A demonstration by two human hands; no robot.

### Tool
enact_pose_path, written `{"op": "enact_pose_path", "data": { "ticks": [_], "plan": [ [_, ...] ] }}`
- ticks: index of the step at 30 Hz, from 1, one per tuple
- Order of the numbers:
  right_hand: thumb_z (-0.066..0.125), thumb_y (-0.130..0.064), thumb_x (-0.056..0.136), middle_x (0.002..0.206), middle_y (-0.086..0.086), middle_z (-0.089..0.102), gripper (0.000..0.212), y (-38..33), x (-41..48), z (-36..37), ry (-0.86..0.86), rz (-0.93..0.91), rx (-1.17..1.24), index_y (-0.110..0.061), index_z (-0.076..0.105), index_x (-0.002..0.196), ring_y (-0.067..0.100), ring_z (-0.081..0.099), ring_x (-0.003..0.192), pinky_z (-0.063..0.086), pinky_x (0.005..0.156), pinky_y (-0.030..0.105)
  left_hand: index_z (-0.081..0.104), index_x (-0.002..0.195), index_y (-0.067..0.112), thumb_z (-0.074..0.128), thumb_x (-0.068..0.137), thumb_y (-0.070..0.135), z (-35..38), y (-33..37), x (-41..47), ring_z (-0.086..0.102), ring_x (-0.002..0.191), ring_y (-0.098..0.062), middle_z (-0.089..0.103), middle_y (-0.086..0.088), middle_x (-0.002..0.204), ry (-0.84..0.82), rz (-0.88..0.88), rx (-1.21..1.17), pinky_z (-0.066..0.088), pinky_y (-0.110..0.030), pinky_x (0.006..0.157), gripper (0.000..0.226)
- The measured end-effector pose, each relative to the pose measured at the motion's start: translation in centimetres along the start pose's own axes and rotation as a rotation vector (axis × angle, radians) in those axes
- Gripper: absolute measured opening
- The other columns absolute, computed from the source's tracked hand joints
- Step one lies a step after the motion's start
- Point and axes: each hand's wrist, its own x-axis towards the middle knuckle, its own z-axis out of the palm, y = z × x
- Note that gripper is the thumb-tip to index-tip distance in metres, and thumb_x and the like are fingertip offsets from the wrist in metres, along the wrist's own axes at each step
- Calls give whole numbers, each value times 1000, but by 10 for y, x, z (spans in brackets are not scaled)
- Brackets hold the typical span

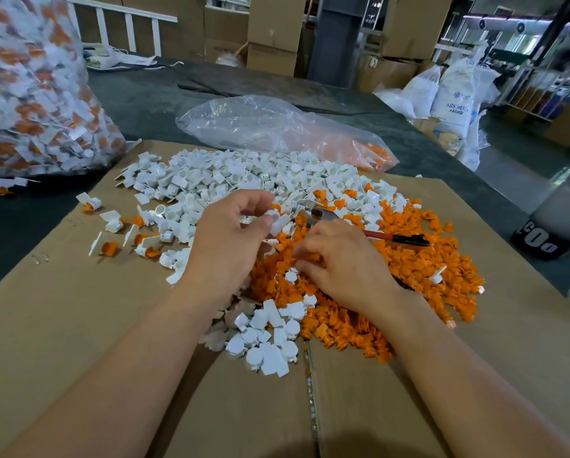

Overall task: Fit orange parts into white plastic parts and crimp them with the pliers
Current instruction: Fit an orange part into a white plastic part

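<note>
on the cardboard (78,325), the right hand (339,264) curls into the orange parts (409,292); whether it grasps one i cannot tell. the left hand (230,233) pinches a white part (278,223). just beyond lie the pliers (377,235). a crooked fit could crack when crimped, i judge.

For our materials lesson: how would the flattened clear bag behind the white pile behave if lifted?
Probably floppy: the clear bag lies crumpled and collapsed. Likely light, mostly empty; the orange parts at its right end may slide.

left grip (230,233) palm-down, fingertips pinching | right grip (343,262) palm-down, fingers curled
</note>
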Motion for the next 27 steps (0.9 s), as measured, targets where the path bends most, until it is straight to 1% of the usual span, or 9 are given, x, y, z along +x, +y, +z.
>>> {"op": "enact_pose_path", "data": {
  "ticks": [3,6,8,10,12,18,22,24,27],
  "plan": [
    [62,-24,85,93,2,63,15,0,0,-1,18,-11,8,-15,71,95,18,52,92,36,80,29,64,90,18,59,87,1,-1,4,1,62,58,-4,60,1,83,-54,-171,-269,55,-20,57,18],
    [62,-20,85,84,-10,60,9,1,-4,-5,136,114,213,-19,69,91,4,51,80,34,70,10,65,93,12,57,87,-1,-4,8,1,69,64,-17,63,-3,82,-107,-307,-430,55,-22,53,16],
    [62,-19,86,78,-21,56,9,2,-7,-8,194,198,382,-27,64,85,-3,52,74,39,67,6,65,92,9,57,86,-1,-3,9,1,69,64,-19,64,-3,76,-132,-350,-464,54,-20,51,15],
    [62,-17,86,73,-21,56,23,1,-9,-11,233,230,501,-37,56,76,-5,54,73,42,64,6,67,89,7,58,84,-2,-2,10,0,65,61,-15,62,-2,66,-148,-358,-458,54,-18,52,13],
    [62,-15,86,72,-18,57,29,-1,-10,-13,263,242,572,-40,53,74,-6,54,72,43,63,7,67,85,6,59,83,-3,-1,10,-1,63,57,-11,62,-4,69,-145,-349,-446,54,-18,53,13],
    [63,-14,85,74,-16,60,26,-5,-11,-13,314,246,653,-37,55,75,-1,57,73,46,64,12,66,80,6,61,82,-3,0,9,-2,63,55,-14,64,-4,68,-149,-340,-400,55,-22,53,10],
    [61,-12,86,76,-9,63,26,-9,-11,-11,297,239,685,-34,54,76,7,62,75,52,71,29,65,75,5,60,82,-4,2,9,-5,64,53,-15,61,-2,59,-214,-364,-403,56,-23,52,13],
    [60,-12,87,76,-6,64,26,-10,-10,-9,289,253,657,-34,52,75,11,62,74,52,70,32,65,75,5,60,82,-5,3,8,-5,64,54,-15,62,-6,67,-207,-353,-380,57,-23,54,13],
    [60,-14,87,75,-8,63,26,-6,-9,-7,277,290,595,-36,50,74,10,62,74,52,69,29,65,75,5,61,81,-6,2,6,-2,63,51,-13,62,-10,78,-120,-353,-322,58,-24,58,14]
  ]
}}
